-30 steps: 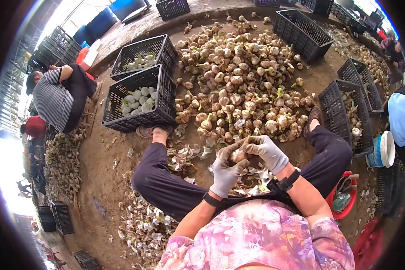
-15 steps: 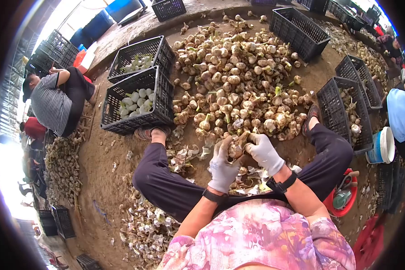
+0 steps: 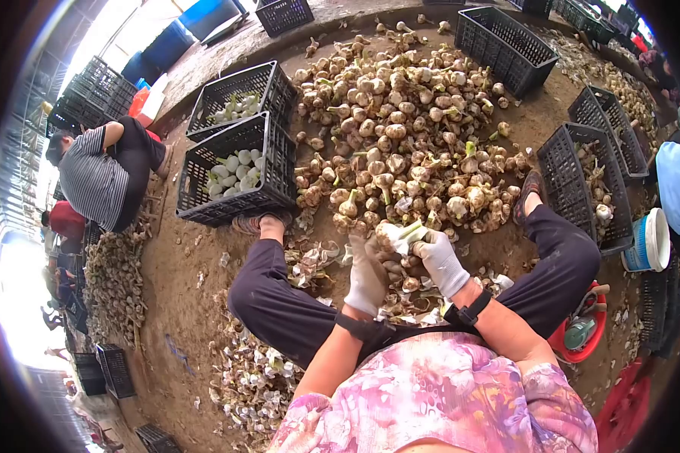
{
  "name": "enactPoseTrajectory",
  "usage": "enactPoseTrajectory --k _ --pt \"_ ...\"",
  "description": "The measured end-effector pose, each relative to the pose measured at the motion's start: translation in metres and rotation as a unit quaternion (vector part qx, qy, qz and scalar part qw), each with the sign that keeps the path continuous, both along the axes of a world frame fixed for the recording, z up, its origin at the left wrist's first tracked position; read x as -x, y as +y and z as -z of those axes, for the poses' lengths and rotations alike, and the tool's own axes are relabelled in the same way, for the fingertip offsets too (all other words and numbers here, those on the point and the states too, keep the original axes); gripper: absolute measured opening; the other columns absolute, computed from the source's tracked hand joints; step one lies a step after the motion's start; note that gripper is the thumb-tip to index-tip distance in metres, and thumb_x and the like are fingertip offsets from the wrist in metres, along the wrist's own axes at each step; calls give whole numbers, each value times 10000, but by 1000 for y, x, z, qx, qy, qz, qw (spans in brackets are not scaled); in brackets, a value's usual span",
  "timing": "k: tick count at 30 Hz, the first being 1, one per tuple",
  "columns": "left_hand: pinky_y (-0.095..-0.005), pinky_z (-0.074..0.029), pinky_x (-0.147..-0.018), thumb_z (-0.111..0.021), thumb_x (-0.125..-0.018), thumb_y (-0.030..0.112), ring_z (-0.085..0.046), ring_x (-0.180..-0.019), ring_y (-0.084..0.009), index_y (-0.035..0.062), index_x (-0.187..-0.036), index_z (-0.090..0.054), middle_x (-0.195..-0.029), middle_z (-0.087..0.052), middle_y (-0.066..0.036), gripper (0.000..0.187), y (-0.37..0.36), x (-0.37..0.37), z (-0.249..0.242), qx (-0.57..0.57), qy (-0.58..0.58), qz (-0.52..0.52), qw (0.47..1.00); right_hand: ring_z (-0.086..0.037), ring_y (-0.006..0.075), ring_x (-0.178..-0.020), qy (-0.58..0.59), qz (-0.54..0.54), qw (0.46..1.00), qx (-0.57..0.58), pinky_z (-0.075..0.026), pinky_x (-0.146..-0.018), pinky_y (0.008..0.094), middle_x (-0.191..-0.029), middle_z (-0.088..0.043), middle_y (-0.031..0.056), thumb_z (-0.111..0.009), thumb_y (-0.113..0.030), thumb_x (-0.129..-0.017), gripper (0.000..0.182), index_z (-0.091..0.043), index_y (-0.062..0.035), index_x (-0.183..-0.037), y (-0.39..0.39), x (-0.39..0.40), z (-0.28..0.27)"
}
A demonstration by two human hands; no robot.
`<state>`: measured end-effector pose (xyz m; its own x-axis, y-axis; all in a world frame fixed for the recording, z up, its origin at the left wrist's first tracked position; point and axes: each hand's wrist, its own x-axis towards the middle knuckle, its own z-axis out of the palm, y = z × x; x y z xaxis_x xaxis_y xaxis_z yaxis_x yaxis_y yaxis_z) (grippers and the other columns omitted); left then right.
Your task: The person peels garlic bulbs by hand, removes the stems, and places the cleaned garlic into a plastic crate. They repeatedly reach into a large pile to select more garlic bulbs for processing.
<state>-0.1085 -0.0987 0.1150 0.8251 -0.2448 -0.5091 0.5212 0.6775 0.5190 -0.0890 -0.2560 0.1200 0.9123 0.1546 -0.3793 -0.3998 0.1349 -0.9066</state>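
Note:
A garlic bulb [image 3: 387,235] is between my two gloved hands, low over the near edge of a heap of unpeeled garlic [image 3: 400,113]. My left hand [image 3: 367,278] is closed at the bulb's left side, its fingers slightly blurred. With its fingers pinched, my right hand [image 3: 441,262] grips a pale, torn strip of garlic skin [image 3: 409,235] on the bulb's right. Part of the bulb's surface shows white. Both hands wear whitish gloves, soiled at the fingers. Loose skins [image 3: 310,264] lie on the ground around and below them.
Black crates holding peeled white garlic [image 3: 234,172] stand at left. More crates [image 3: 582,181] stand right, beside a white-blue bucket [image 3: 647,240]. A red basin [image 3: 584,332] with tools sits by my right thigh. A person in a striped shirt [image 3: 91,175] crouches far left.
The brown outer skin on the bulb has been pulled open, and pale skin now stretches to my right hand. The camera view has shifted slightly.

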Motion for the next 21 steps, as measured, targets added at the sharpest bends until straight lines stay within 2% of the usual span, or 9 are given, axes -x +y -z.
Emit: enactPoseTrajectory --k 2,3,5,7,12,16,19,20,21 --pt "-259 -481 -581 -463 -905 630 -572 -718 -138 107 -1344 -380 -1048 -582 -88 688 -11 6 -1 -168 -73 -50 982 -658 300 -714 -211 9 955 208 -516 -649 363 -838 -676 163 -517 -83 -872 190 -666 -34 -980 8 4 -5" --pt "-276 -500 -671 -533 -892 590 -586 -798 -151 107 -1389 -326 -1095 -574 -88 723 -13 9 7 -221 -144 -55 963 -667 194 -768 -292 -48 917 269 -519 -688 337 -834 -690 139 -543 -49 -842 224 -646 -9 -1037 7 9 -7" --pt "-305 -520 -795 -635 -871 519 -609 -900 -172 98 -1406 -309 -1133 -575 -84 755 -11 14 14 -296 -234 -65 924 -666 201 -725 -354 -115 883 285 -520 -649 327 -808 -688 115 -553 -57 -840 199 -653 10 -998 11 9 -7" --pt "-289 -519 -767 -626 -881 514 -609 -891 -148 83 -1310 -403 -1063 -592 -62 648 -3 9 5 -176 -181 -37 967 -657 192 -666 62 -191 974 -104 -519 -593 308 -803 -677 89 -576 -58 -837 178 -663 20 -971 -6 3 -32" --pt "-203 -499 -599 -581 -882 570 -585 -730 -77 91 -1239 -484 -937 -608 -25 605 4 9 -12 -80 -132 32 988 -603 159 -570 104 -1 933 -346 -508 -533 287 -796 -636 90 -537 -18 -841 161 -561 9 -998 -10 5 -22" --pt "-223 -500 -584 -511 -922 550 -601 -764 -104 76 -1360 -427 -1014 -604 -52 650 4 13 -4 -44 -162 64 984 -554 123 -603 65 95 933 -342 -461 -526 269 -799 -622 58 -487 -11 -845 156 -598 -21 -954 -38 -15 -17" --pt "-251 -501 -594 -486 -961 473 -600 -799 -124 95 -1460 -350 -1134 -560 -86 640 0 11 -18 -50 -193 7 980 -595 120 -665 47 62 994 -83 -479 -560 268 -780 -631 39 -535 -68 -865 134 -633 -26 -945 -80 -22 -13" --pt "-277 -526 -704 -480 -968 403 -594 -1018 -183 105 -1506 -257 -1340 -466 -113 654 2 6 -14 -12 -176 -23 984 -634 204 -764 -25 -158 967 199 -505 -640 318 -862 -659 98 -578 -177 -858 247 -622 -23 -1046 -90 -25 -12" --pt "-273 -519 -803 -470 -966 357 -539 -1167 -219 89 -1513 -224 -1400 -437 -111 657 13 0 -4 -18 -192 -8 981 -674 289 -863 -94 -358 811 453 -530 -720 369 -944 -686 156 -621 -285 -850 397 -611 -21 -1147 -92 -29 -9"
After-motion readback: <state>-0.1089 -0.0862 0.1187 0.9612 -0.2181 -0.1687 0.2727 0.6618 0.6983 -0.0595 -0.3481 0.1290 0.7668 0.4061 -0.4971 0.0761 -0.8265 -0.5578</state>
